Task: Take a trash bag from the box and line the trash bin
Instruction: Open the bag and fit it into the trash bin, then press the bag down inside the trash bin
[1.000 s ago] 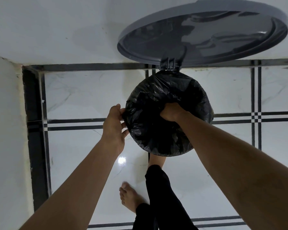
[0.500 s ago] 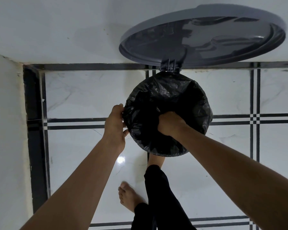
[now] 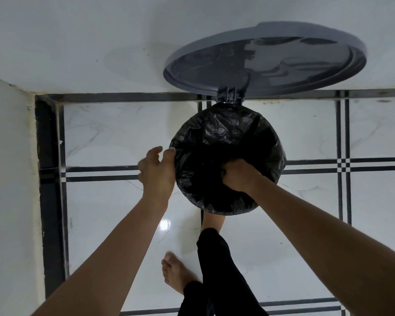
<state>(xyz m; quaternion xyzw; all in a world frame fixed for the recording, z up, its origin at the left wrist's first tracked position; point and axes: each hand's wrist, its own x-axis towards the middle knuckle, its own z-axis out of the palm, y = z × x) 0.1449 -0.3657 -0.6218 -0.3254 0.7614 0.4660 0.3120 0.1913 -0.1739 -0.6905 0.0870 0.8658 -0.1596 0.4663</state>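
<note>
Down at the bin's mouth, the right hand (image 3: 237,176) has its fingers curled tight into a fist around a bunch of the black trash bag (image 3: 217,133), gripping the plastic near the middle of the opening; taut folds run from that fist up toward the far rim. The left hand (image 3: 156,172) sits at the left edge of the bag with its fingers spread apart and loosely bent; one fingertip touches the plastic at the rim, while the others stand clear of it and look slightly blurred. Whether that fingertip actually pinches the film cannot be told.

The bag is draped over the round top of the trash bin (image 3: 228,212), its crinkled film covering the rim all the way round and sagging into the middle, so the bin's own wall barely shows beneath it. Behind the bin, the grey round lid (image 3: 214,69) stands swung open on its hinge (image 3: 229,95), leaning back against the white wall (image 3: 78,42).

Both forearms are bare and reach in from the lower corners. Under the bin a bare foot (image 3: 211,221) shows at its near edge, with a black trouser leg (image 3: 214,258) above it, and a second bare foot (image 3: 176,274) rests on the glossy white floor tiles (image 3: 114,213) with their dark border lines.
</note>
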